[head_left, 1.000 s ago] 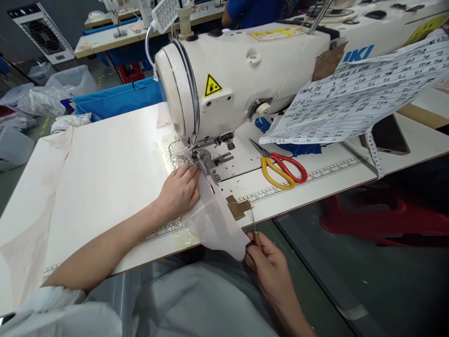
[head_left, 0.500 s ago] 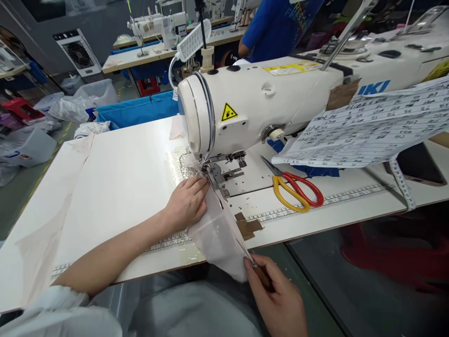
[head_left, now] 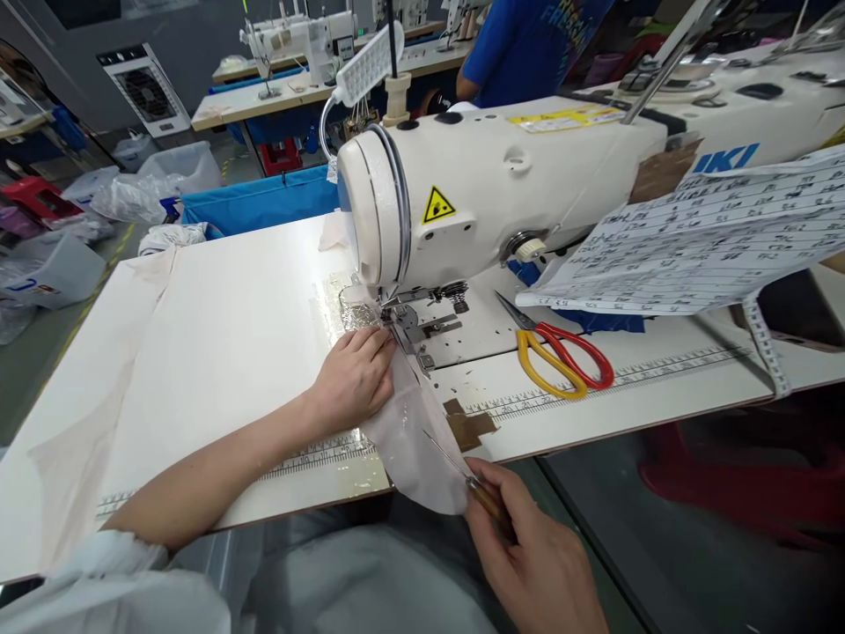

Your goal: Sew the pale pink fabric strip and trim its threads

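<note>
My left hand (head_left: 355, 374), fingers curled together, pinches a sheer pale pink fabric (head_left: 415, 445) right in front of the presser foot (head_left: 404, 319) of a white sewing machine (head_left: 472, 189). From there the fabric runs toward me and hangs over the table's front edge. Low in the view, my right hand (head_left: 528, 546) is closed around the wooden handle of an awl (head_left: 487, 500). Its thin metal shaft points up and left across the fabric. Whether the right fingertips also touch the fabric's edge I cannot tell.
Scissors (head_left: 564, 352) with one yellow and one red handle lie right of the needle area. A printed paper sheet (head_left: 700, 242) hangs in front of the machine arm. Measuring tape (head_left: 627, 374) lines the table's front. Behind the machine is a person in blue (head_left: 528, 53).
My right hand has shifted slightly down and right, off the fabric's edge, and the awl now lies across the fabric. My left hand stays by the presser foot. The view has shifted slightly.
</note>
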The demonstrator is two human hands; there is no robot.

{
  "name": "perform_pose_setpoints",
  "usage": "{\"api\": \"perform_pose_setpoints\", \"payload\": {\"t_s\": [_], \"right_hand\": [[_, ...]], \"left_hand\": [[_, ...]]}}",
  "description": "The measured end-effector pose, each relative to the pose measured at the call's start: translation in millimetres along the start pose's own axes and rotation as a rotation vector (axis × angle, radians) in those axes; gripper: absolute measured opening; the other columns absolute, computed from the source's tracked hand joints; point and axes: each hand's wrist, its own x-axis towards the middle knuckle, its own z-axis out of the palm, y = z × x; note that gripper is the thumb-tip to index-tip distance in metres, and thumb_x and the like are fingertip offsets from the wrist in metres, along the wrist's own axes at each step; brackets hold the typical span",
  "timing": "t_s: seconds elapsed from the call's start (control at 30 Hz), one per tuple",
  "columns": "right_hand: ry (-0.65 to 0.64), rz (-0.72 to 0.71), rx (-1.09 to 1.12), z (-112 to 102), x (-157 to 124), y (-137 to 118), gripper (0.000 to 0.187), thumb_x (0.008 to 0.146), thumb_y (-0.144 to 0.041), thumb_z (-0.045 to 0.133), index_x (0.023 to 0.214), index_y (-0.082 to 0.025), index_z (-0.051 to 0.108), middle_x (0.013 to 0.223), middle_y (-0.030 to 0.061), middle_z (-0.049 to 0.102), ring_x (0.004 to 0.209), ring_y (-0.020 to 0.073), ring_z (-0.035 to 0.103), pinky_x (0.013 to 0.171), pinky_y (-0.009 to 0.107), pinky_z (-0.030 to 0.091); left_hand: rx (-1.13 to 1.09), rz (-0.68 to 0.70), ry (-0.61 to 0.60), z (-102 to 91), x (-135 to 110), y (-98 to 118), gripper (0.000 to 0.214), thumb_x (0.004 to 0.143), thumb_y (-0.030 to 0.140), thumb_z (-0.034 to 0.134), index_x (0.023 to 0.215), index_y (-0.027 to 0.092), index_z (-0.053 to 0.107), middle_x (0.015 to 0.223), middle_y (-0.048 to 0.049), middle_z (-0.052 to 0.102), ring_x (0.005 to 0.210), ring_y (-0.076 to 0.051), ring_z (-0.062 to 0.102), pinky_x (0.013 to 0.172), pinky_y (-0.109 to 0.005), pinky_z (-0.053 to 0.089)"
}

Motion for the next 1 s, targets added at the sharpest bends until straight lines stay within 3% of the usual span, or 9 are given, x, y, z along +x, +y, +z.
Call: {"api": "perform_pose_setpoints", "payload": {"t_s": [0.1,0.23,0.4,0.63,1.0], "right_hand": [[-0.001,-0.018,-0.046,-2.1,4.6,-1.7,0.013,0.094,-0.024,0.042,0.100,-0.023,0.053,0.063,-0.0036,0.069,0.041,0.0135,0.062,0.041,0.021,0.048],[0.012,-0.035,-0.072,-3.8,13.6,-6.0,0.014,0.093,-0.023,0.041,0.097,-0.022,0.054,0.077,0.0003,0.069,0.050,0.0122,0.064,0.043,0.021,0.047],[0.022,-0.060,-0.128,-3.5,24.7,-8.0,0.017,0.093,-0.022,0.039,0.098,-0.021,0.056,0.079,-0.0001,0.067,0.040,0.0090,0.055,0.037,0.021,0.042],[0.059,-0.090,-0.184,-3.4,37.3,-9.1,0.030,0.089,-0.015,0.041,0.115,-0.019,0.055,0.093,0.0017,0.072,0.056,0.0108,0.066,0.041,0.019,0.044],[0.077,-0.156,-0.232,7.2,57.5,-9.4,0.021,0.088,-0.015,0.038,0.090,-0.020,0.058,0.081,-0.0016,0.066,0.050,0.0101,0.057,0.043,0.021,0.036]], "left_hand": [[0.007,0.003,-0.021,-2.1,-0.6,3.7,0.040,0.093,0.022,0.041,0.127,0.006,0.055,0.132,-0.0181,0.056,0.126,-0.030,0.048,0.104,-0.045,0.041],[0.013,0.003,-0.035,-0.7,-1.9,5.4,0.042,0.093,0.022,0.041,0.129,0.005,0.053,0.134,-0.0192,0.054,0.128,-0.031,0.046,0.106,-0.045,0.039],[0.028,-0.001,-0.036,1.2,-3.7,7.2,0.044,0.094,0.024,0.039,0.131,0.003,0.051,0.136,-0.0200,0.052,0.130,-0.031,0.045,0.108,-0.045,0.038],[0.054,-0.014,-0.077,-0.7,-6.1,11.7,0.048,0.095,0.027,0.038,0.134,0.002,0.049,0.140,-0.0194,0.049,0.133,-0.031,0.042,0.109,-0.043,0.035],[0.058,-0.012,-0.072,-4.9,-6.2,15.1,0.048,0.095,0.026,0.037,0.135,0.002,0.049,0.139,-0.0176,0.052,0.130,-0.029,0.044,0.108,-0.043,0.035]]}}
